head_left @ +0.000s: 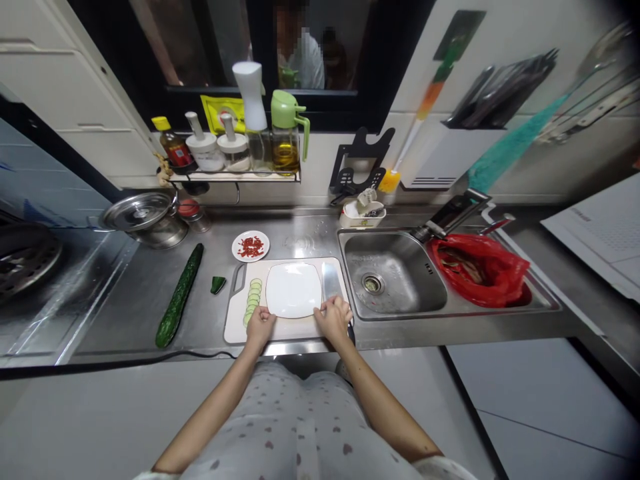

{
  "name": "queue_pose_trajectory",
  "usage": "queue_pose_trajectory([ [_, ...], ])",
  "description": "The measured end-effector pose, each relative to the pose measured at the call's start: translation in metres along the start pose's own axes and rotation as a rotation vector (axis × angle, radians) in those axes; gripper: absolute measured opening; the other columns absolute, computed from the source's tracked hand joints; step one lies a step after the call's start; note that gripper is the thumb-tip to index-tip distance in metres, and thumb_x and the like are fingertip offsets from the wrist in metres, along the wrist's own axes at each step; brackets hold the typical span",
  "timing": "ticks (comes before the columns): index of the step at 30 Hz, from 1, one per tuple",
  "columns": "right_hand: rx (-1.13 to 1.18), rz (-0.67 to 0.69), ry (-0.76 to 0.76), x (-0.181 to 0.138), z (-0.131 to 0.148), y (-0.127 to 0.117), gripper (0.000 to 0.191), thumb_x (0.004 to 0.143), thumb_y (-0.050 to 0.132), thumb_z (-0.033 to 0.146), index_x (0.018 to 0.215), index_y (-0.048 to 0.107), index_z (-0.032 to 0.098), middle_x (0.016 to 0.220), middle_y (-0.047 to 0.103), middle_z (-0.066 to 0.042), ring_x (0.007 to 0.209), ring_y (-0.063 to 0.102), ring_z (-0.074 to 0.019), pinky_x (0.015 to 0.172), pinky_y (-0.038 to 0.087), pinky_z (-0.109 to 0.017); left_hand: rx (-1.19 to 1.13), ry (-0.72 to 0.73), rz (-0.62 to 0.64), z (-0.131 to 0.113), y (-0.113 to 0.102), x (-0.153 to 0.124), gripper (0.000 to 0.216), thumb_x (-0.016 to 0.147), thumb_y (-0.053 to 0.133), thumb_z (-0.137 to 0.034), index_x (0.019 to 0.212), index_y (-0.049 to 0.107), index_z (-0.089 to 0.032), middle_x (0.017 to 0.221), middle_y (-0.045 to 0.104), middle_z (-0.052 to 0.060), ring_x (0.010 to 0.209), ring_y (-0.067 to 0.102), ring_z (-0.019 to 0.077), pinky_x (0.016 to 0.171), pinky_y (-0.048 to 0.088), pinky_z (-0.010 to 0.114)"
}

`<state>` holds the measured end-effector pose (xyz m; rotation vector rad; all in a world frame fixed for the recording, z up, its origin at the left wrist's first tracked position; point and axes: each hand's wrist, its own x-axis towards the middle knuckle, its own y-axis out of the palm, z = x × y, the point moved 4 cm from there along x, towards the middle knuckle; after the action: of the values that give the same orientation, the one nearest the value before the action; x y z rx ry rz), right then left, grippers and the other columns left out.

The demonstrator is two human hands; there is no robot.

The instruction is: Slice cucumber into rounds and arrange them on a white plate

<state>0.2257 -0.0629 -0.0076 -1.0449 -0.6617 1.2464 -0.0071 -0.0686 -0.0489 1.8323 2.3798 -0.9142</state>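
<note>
A white square plate (294,290) lies over the middle of the cutting board (286,329). My left hand (261,327) pinches its near left corner, and my right hand (334,319) grips the near right corner. Just left of the plate, overlapping cucumber slices (253,301) form a row on the board. A knife (330,280) rests along the board's right side, its handle partly hidden by my right hand. Further left on the counter are a whole cucumber (180,297) and a cut cucumber end (217,285). Behind the board stands a small dish (251,247) with chopped red pieces.
To the right is a steel sink (395,275), with a red plastic bag (477,270) beyond it. A lidded pot (153,219) and a red-capped jar (194,215) stand at the back left. Above the counter, a rack (235,177) carries bottles and seasoning jars.
</note>
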Motion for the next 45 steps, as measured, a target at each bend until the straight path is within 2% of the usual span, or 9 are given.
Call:
queue_pose_trajectory([
  [9,-0.016,-0.025,-0.016,0.000,0.004,-0.005,0.019,0.081,0.057,0.034,0.074,0.065,0.019,0.102,0.056,-0.013,0.100,0.044,-0.0310,0.085,0.031,-0.043,-0.154,-0.084,0.134,0.006,-0.001,-0.005,0.032,0.069,0.062,-0.040,0.091,0.056,-0.017,0.056,0.055,-0.006,0.040,0.042,0.0084,0.046,0.032,0.021],
  [12,-0.032,-0.014,-0.011,0.001,0.005,-0.007,0.019,0.080,0.057,0.035,0.074,0.066,0.019,0.102,0.057,-0.013,0.102,0.044,-0.0317,0.085,0.031,-0.044,-0.150,-0.066,0.161,0.007,-0.007,-0.008,0.035,0.070,0.061,-0.042,0.094,0.058,-0.016,0.055,0.056,-0.005,0.040,0.043,0.0093,0.047,0.033,0.022],
  [17,-0.066,0.000,-0.019,0.004,0.006,-0.008,0.020,0.079,0.059,0.036,0.073,0.067,0.019,0.101,0.057,-0.013,0.102,0.044,-0.0320,0.085,0.031,-0.043,0.077,0.070,0.003,0.009,-0.035,-0.016,0.023,0.074,0.058,-0.041,0.086,0.058,-0.021,0.054,0.050,-0.006,0.052,0.051,0.0129,0.056,0.037,0.024],
  [22,-0.102,-0.015,-0.047,0.006,0.006,-0.008,0.024,0.079,0.060,0.038,0.066,0.064,0.019,0.097,0.057,-0.013,0.100,0.044,-0.0317,0.085,0.030,-0.044,0.345,0.049,-0.131,0.012,-0.063,-0.020,0.026,0.079,0.055,-0.043,0.098,0.054,-0.024,0.072,0.061,-0.002,0.067,0.059,0.0171,0.060,0.035,0.025],
  [27,-0.066,-0.058,-0.069,0.005,0.004,-0.013,0.027,0.081,0.060,0.045,0.074,0.065,0.019,0.099,0.056,-0.013,0.100,0.043,-0.0310,0.086,0.030,-0.044,0.575,0.011,-0.143,0.012,-0.075,-0.018,0.045,0.078,0.057,-0.054,0.109,0.052,-0.023,0.091,0.064,0.005,0.083,0.062,0.0246,0.063,0.036,0.029],
  [32,-0.021,-0.107,-0.072,0.004,0.001,-0.019,0.028,0.084,0.055,0.046,0.082,0.066,0.020,0.104,0.055,-0.011,0.103,0.042,-0.0297,0.090,0.028,-0.044,0.697,0.045,-0.128,0.012,-0.073,-0.016,0.035,0.080,0.055,-0.050,0.101,0.058,-0.023,0.100,0.063,0.008,0.090,0.060,0.0273,0.071,0.038,0.033],
  [39,0.048,-0.144,-0.089,-0.002,0.001,-0.023,0.027,0.086,0.053,0.044,0.084,0.066,0.021,0.108,0.055,-0.009,0.103,0.042,-0.0277,0.091,0.029,-0.041,0.486,0.069,-0.187,0.017,-0.071,-0.015,0.018,0.078,0.058,-0.038,0.088,0.059,-0.023,0.088,0.064,0.004,0.078,0.057,0.0201,0.063,0.034,0.027],
  [42,0.105,-0.166,-0.138,-0.004,0.007,-0.027,0.026,0.087,0.052,0.042,0.083,0.066,0.021,0.102,0.058,-0.008,0.101,0.044,-0.0262,0.090,0.031,-0.039,0.236,0.081,-0.191,0.016,-0.069,-0.013,0.018,0.076,0.060,-0.039,0.083,0.058,-0.022,0.074,0.060,0.000,0.064,0.051,0.0154,0.061,0.035,0.025],
  [45,0.215,-0.128,-0.276,-0.003,0.025,-0.033,0.023,0.089,0.049,0.035,0.084,0.066,0.020,0.091,0.061,-0.006,0.096,0.047,-0.0231,0.089,0.035,-0.035,-0.080,0.115,-0.123,0.006,-0.063,-0.009,0.023,0.071,0.064,-0.040,0.081,0.057,-0.020,0.065,0.053,-0.003,0.057,0.046,0.0116,0.059,0.036,0.023],
])
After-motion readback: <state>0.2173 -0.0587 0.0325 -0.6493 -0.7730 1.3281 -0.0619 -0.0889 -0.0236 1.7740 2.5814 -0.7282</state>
